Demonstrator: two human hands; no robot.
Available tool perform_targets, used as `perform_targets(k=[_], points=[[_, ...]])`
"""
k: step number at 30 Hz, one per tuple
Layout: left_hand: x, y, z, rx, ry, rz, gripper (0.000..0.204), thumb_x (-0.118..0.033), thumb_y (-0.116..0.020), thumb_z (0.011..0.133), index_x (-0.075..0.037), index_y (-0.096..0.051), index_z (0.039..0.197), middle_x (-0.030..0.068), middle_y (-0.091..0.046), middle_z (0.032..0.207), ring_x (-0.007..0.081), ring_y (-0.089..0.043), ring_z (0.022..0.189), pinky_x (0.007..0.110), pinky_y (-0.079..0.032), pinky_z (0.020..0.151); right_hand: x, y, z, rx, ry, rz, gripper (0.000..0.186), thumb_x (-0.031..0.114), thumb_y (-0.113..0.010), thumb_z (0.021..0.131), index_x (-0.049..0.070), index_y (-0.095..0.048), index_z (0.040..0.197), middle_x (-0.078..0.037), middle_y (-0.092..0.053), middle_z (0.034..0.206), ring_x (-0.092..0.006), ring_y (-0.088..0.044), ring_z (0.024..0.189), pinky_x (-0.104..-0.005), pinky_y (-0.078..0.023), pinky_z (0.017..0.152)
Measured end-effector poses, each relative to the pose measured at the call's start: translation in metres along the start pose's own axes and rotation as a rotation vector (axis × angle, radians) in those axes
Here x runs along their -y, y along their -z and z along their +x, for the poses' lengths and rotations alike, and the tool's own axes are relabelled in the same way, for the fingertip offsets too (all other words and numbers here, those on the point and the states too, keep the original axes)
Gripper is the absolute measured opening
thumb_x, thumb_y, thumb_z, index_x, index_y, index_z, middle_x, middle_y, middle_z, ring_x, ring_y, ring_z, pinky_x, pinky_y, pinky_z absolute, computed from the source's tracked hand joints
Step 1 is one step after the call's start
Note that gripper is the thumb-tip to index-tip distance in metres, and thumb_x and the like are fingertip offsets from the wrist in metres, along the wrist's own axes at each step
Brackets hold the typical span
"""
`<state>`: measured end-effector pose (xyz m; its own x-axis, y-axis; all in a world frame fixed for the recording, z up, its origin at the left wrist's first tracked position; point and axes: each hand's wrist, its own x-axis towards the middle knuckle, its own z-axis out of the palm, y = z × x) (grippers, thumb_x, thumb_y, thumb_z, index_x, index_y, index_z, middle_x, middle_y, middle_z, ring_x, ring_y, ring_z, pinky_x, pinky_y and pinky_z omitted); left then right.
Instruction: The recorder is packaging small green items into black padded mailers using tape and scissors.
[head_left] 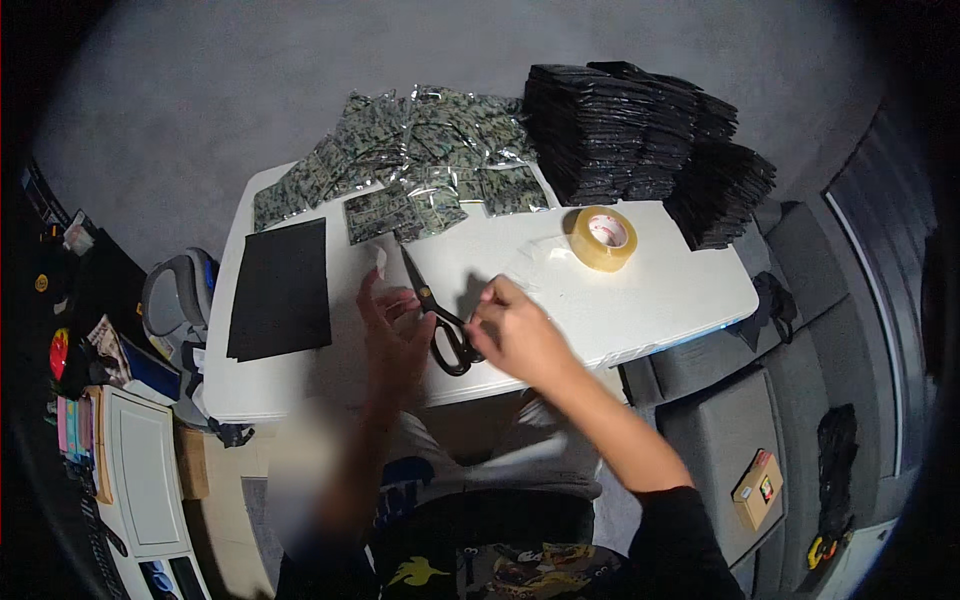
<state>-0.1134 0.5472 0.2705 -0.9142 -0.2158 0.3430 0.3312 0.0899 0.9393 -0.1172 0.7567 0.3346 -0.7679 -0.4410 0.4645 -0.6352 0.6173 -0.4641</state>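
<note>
1. At left of the table (680, 305), flat black sheets (280, 290) lie; no packet rests on them;
2. the camouflage packets (440, 130) at the far edge are already in clear wrap; they lie in a loose heap;
3. the left hand (392, 325) is half open, fingers parted; a small whitish piece (381, 262) shows at its fingertip;
4. the scissors (427, 300) lie between the hands, somewhat in the way;
5. the right hand (512, 335) has fingers curled, beside the scissor handles; I cannot tell if it holds something;
6. a clear strip (545, 252) extends near the tape roll (598, 257); taping seems unfinished;
7. black folded stacks (620, 135) crowd the far right.
</note>
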Motion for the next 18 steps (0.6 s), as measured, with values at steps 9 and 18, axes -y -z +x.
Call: perform_targets(k=[9, 18], points=[[-0.014, 0.016, 0.011, 0.106, -0.003, -0.063, 0.076, -0.014, -0.068, 0.100, -0.008, -0.022, 0.160, 0.0136, -0.068, 0.113, 0.0209, -0.068, 0.105, 0.038, -0.057, 0.091, -0.050, 0.066, 0.036, 0.650, 0.333, -0.272, 0.012, 0.008, -0.076, 0.073, 0.011, -0.075, 0.084, -0.011, -0.059, 0.130, -0.0330, -0.053, 0.126, -0.0489, -0.045, 0.106], [-0.016, 0.021, 0.014, 0.186, 0.048, -0.151, 0.068, -0.025, -0.069, 0.104, -0.009, -0.028, 0.156, 0.0120, -0.071, 0.106, 0.0172, -0.069, 0.098, 0.033, -0.057, 0.085, -0.053, 0.081, 0.057, 0.741, 0.425, -0.186, 0.011, 0.010, -0.082, 0.075, 0.014, -0.076, 0.083, -0.010, -0.059, 0.139, -0.0325, -0.049, 0.135, -0.0467, -0.039, 0.115]])
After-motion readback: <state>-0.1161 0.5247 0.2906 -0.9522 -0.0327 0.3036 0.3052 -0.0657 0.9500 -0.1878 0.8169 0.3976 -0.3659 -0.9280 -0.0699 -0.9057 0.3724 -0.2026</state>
